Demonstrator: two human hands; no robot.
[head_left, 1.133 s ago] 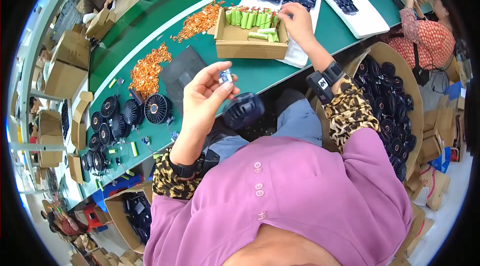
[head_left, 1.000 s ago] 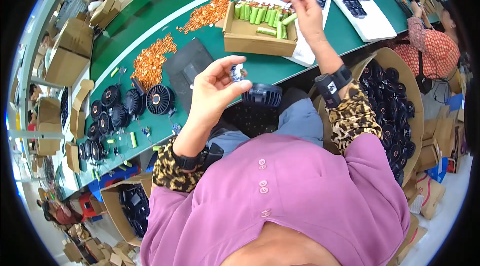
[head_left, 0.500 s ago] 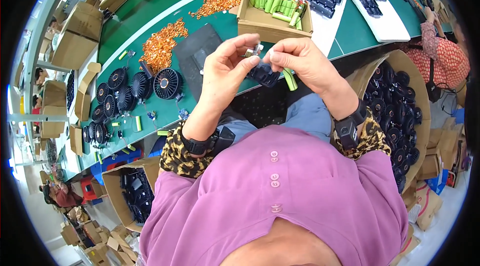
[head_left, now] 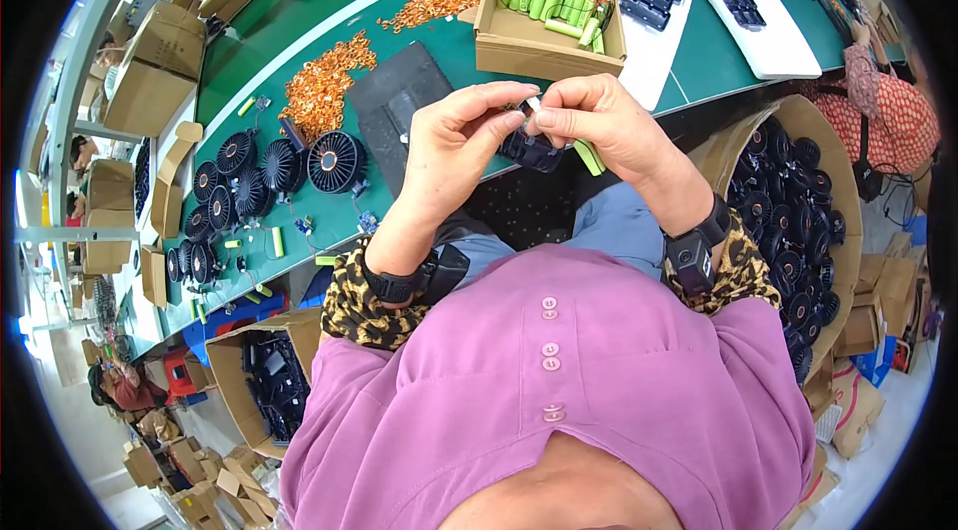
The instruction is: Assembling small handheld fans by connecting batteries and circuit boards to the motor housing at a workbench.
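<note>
My left hand [head_left: 454, 143] and my right hand [head_left: 604, 129] meet above the table's near edge, both pinching with thumb and forefinger. Between the fingertips of my right hand is a small white plug [head_left: 533, 105]. The left fingertips grip a tiny part, seemingly a small circuit board, mostly covered by the fingers. Just below the fingers hangs a dark plastic housing [head_left: 531, 153]. A green battery cell [head_left: 590, 159] sticks out beneath my right hand, its upper end hidden.
A carton of green cells [head_left: 549, 59] stands beyond my hands, beside white trays [head_left: 639, 71] of black housings. Orange rings [head_left: 317, 96], a dark mat [head_left: 389, 96] and black fans [head_left: 335, 163] lie to the left. Cartons of black parts [head_left: 743, 146] flank me; another person [head_left: 888, 111] sits at right.
My hands have drawn closer together, and the white plug now shows at the right fingertips. The green cell has shifted slightly right, its angle a little changed.
</note>
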